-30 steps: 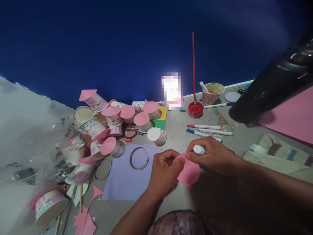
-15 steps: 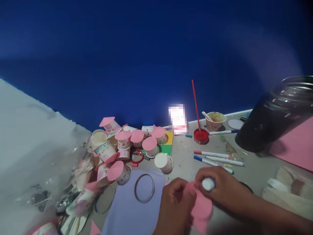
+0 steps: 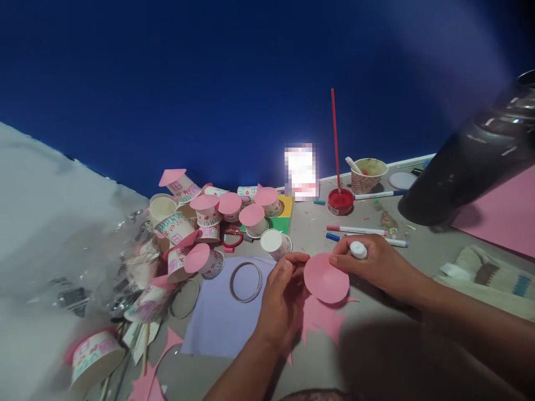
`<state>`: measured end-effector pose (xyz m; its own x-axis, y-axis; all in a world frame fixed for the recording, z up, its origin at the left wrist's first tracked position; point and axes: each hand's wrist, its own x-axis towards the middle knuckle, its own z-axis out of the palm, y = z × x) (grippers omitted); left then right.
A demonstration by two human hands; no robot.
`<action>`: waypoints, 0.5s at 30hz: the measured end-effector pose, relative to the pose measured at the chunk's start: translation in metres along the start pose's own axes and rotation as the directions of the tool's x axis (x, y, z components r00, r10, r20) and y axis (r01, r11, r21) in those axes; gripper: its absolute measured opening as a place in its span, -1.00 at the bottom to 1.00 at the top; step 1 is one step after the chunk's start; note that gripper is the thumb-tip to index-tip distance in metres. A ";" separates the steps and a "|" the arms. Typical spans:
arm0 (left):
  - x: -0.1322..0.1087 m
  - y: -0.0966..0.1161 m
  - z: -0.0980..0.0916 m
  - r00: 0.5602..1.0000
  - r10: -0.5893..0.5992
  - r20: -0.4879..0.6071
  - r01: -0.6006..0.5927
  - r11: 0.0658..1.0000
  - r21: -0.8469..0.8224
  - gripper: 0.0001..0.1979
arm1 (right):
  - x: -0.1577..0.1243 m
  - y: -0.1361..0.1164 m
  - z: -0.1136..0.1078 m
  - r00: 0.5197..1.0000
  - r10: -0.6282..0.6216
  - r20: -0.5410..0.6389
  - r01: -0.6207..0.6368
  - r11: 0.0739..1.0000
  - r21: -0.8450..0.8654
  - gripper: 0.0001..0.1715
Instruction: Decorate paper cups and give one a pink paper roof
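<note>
A round pink paper disc (image 3: 326,281), slightly raised at its centre, is held up between my hands. My left hand (image 3: 284,301) is closed at its left edge, its fingers partly behind the paper. Thumb and fingers of my right hand (image 3: 371,264) pinch the upper right edge. Also within that right hand is a white-capped tube (image 3: 358,250), its body hidden by the fingers. Jagged pink paper scraps (image 3: 321,323) lie just under the disc. A white paper cup (image 3: 276,244) on its side is beyond my left hand.
Decorated paper cups with pink tops (image 3: 207,209) crowd the left. A tape roll (image 3: 246,282) lies on a lilac sheet (image 3: 225,328). Markers (image 3: 355,230), a red pot (image 3: 340,203) with a stick and a dark bottle (image 3: 455,156) stand right, near a cloth (image 3: 480,278).
Both hands have lifted the pink disc, and its round face now shows whole. The pink scraps beneath are now visible. The whole view has shifted, with the table appearing higher.
</note>
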<state>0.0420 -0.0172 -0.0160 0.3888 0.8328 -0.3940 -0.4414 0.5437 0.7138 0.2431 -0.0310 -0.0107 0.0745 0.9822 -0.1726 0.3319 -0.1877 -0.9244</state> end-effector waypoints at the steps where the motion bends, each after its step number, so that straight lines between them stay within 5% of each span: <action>1: 0.000 0.000 -0.001 1.000 0.013 -0.001 -0.013 1.000 0.022 -0.59 | 0.000 0.000 0.000 1.000 -0.007 0.025 0.008 1.000 -0.027 -0.68; 9: -0.003 0.003 -0.003 0.990 0.123 -0.070 -0.079 0.891 0.447 -0.85 | -0.006 -0.003 0.000 0.970 -0.142 0.198 0.167 0.979 -0.113 -0.76; 15: -0.003 0.004 0.005 0.984 0.128 -0.126 -0.031 0.813 0.581 -0.87 | -0.006 -0.006 0.000 0.955 -0.165 0.246 0.204 0.969 -0.142 -0.78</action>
<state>0.0433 -0.0186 -0.0089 0.2238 0.9020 -0.3692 0.0991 0.3558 0.9293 0.2408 -0.0357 -0.0042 -0.2147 0.9719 -0.0962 0.4700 0.0165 -0.8825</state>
